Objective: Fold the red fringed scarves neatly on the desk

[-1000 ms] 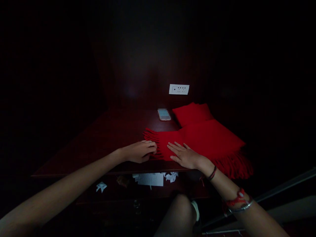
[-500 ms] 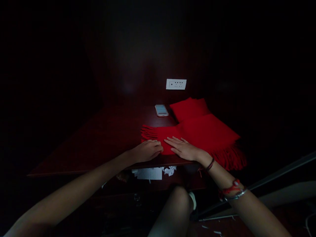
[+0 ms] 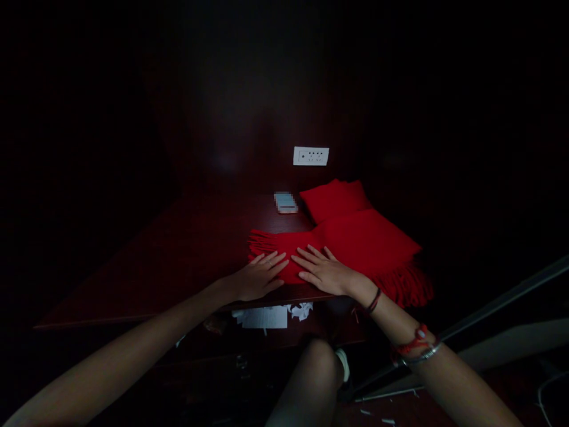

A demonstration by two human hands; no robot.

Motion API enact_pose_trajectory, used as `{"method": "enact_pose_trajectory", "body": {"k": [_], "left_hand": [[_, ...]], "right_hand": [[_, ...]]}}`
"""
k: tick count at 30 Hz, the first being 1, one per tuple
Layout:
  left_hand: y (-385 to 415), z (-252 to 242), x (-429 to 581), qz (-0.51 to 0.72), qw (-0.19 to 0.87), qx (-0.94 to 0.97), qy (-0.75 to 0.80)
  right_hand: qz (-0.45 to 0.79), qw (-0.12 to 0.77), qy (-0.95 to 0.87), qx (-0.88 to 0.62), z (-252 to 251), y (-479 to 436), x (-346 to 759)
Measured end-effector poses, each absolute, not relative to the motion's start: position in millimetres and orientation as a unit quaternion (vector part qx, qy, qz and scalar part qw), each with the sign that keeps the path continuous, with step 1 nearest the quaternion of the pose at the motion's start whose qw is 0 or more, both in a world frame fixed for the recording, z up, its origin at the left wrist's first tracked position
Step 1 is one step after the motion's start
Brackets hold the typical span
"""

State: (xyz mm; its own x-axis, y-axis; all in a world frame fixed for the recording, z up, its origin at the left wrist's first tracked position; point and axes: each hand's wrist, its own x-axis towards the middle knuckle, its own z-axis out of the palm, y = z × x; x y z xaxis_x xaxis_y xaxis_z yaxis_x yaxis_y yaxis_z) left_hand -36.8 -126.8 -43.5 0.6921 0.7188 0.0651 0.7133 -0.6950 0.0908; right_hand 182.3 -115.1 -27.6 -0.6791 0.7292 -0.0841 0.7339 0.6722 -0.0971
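A red fringed scarf (image 3: 364,237) lies folded on the dark wooden desk (image 3: 178,255), with one fringed end pointing left and another hanging toward the front right. My left hand (image 3: 262,276) rests flat on the left end by its fringe, fingers spread. Just to its right, my right hand (image 3: 324,270) also presses flat on the cloth, fingers apart. Neither hand grips anything. Parts of the scarf under both palms are hidden.
Behind the scarf lies a phone (image 3: 285,202) with a blurred screen. A white wall socket (image 3: 311,156) is above it. Under the desk's front edge sit papers (image 3: 265,317) in an open drawer or shelf, close to my knee (image 3: 317,362). The surroundings are very dark.
My left hand has uncurled from a closed shape and now lies spread on the scarf. The right hand's fingers have spread slightly. The view has shifted a little.
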Motion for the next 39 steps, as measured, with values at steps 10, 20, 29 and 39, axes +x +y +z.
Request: {"method": "enact_pose_trajectory", "body": {"k": [10,20,29,39], "left_hand": [[-102,-21,-45,0.057,0.051,0.905,0.419],[2,-12,-52,0.089,0.200,0.841,0.494],[16,-5,-40,0.060,0.314,0.820,0.475],[28,50,-10,0.221,0.622,0.683,0.313]], "right_hand": [[0.038,-0.057,0.932,0.355,-23,-125,181],[0.128,-0.025,0.938,0.322,-17,-142,140],[0.140,-0.079,0.925,0.343,-28,-136,129],[-0.122,-0.503,0.716,0.468,27,-118,185]]}}
